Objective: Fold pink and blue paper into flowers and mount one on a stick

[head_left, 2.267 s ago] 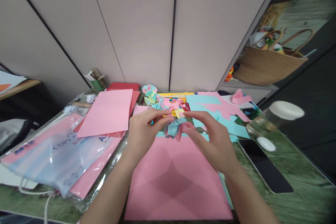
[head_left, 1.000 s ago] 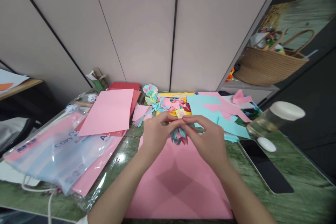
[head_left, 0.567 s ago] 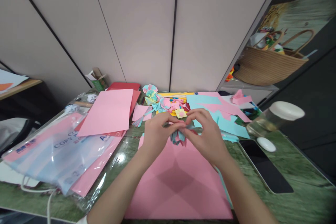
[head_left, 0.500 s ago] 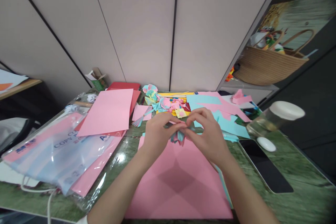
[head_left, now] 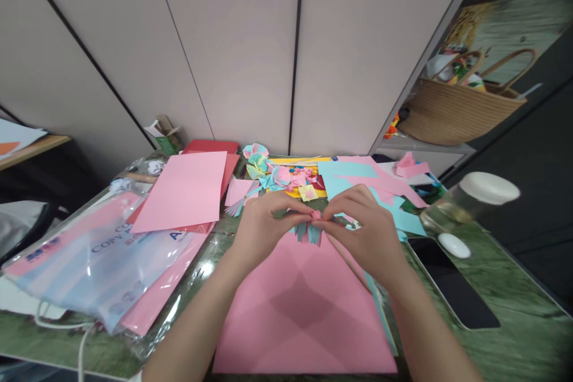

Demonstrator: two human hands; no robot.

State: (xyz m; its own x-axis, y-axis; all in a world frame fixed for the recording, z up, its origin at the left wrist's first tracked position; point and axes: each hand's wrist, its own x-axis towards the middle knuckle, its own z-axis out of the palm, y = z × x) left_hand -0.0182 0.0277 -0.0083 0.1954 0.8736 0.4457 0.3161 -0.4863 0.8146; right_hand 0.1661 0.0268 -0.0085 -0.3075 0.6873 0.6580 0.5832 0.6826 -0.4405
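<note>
Between my two hands, over the far part of a large pink sheet [head_left: 304,322], is a small paper flower [head_left: 308,234] in pink and light blue. My left hand [head_left: 268,224] pinches it from the left with thumb and forefinger. From the right, my right hand [head_left: 364,227] pinches its pink top the same way. Strips of the flower hang below the fingertips. Light blue paper shows under the right edge of the pink sheet. Just beyond the hands lie a small yellow paper square [head_left: 308,193] and several finished-looking paper flowers [head_left: 268,173].
At left, pink sheets [head_left: 188,191] lie over a plastic copy-paper bag [head_left: 102,250]. Blue and pink paper pieces [head_left: 380,176] are spread at the back right. A phone [head_left: 452,280], a white oval object [head_left: 454,246] and a lidded jar [head_left: 465,203] stand at right. Cabinet panels [head_left: 242,54] rise behind.
My right hand has shifted slightly right, and the fingertips have moved a little apart. More of the flower's pink top and hanging strips now shows.
</note>
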